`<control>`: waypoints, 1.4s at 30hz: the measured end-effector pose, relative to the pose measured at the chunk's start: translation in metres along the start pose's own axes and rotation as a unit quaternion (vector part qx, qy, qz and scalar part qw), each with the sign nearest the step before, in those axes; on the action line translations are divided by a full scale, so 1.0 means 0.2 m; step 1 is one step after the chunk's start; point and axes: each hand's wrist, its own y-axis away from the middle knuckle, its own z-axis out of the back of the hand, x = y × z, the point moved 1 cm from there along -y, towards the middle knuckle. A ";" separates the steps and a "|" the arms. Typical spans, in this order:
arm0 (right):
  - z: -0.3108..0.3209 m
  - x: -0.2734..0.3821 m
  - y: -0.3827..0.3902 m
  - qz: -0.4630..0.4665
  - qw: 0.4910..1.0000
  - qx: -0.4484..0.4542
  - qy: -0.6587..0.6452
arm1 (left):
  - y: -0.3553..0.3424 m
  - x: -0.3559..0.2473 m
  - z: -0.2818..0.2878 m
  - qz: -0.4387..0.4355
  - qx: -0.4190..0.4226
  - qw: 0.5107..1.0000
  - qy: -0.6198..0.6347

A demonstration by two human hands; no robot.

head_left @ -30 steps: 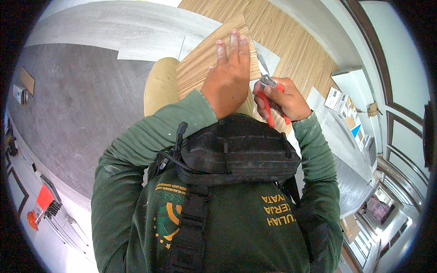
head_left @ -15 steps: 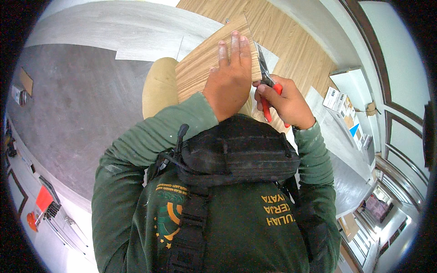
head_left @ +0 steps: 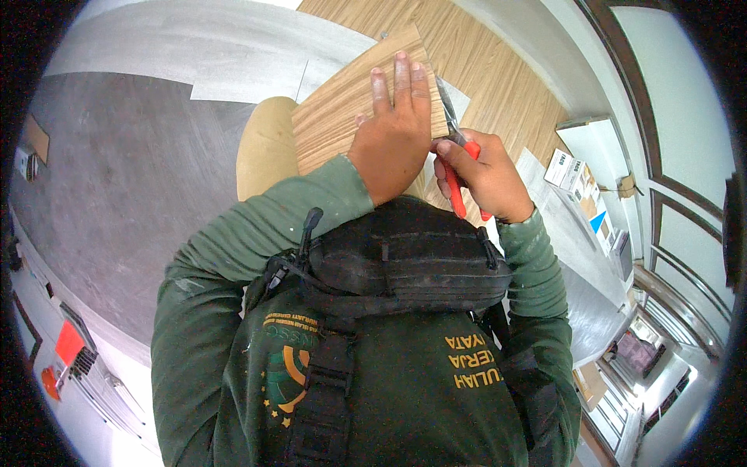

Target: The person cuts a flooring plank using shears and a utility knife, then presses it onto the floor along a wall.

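Observation:
A wood-grain floor plank piece [head_left: 331, 109] lies tilted over my lap. My left hand [head_left: 391, 144] rests flat on its upper face, fingers stretched toward the far edge; the thumb is not clearly visible. At the plank's right edge, my right hand [head_left: 489, 175] is closed round the red handles of a pair of snips [head_left: 457, 191]. Their dark metal blades point away from me along that edge, and the plank hides part of them. How far apart the blades are I cannot make out.
Wood-grain flooring [head_left: 498, 70] runs along the far wall. Pale grey planks [head_left: 233, 47] lie at the far left, beside dark grey bare floor [head_left: 140, 156]. To the right are an opened carton [head_left: 572, 175] and a white panel [head_left: 595, 144]. A black pouch [head_left: 405, 253] sits across my front.
The red handles look slightly closer together in my right hand. My left hand and the plank keep nearly the same place; the whole view has shifted a little.

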 end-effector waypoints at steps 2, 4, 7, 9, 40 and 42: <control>0.01 0.00 0.00 -0.012 1.000 0.009 -0.011 | 0.00 0.01 0.00 -0.003 -0.006 1.000 -0.001; 0.01 0.01 -0.01 -0.023 0.999 0.017 -0.022 | 0.00 0.02 0.00 -0.007 -0.012 1.000 -0.002; 0.01 0.03 -0.02 -0.013 0.999 0.034 -0.023 | -0.01 0.03 0.02 -0.007 0.000 1.000 0.019; 0.01 0.04 -0.02 -0.012 0.998 0.046 -0.047 | -0.01 0.03 0.03 0.011 0.031 0.998 0.053; 0.06 -0.05 -0.08 0.023 0.982 0.140 -0.123 | 0.01 0.07 0.02 0.006 -0.001 0.999 0.049; 0.04 -0.01 -0.07 0.021 0.994 0.077 -0.073 | 0.01 0.06 -0.01 -0.005 0.020 0.999 -0.034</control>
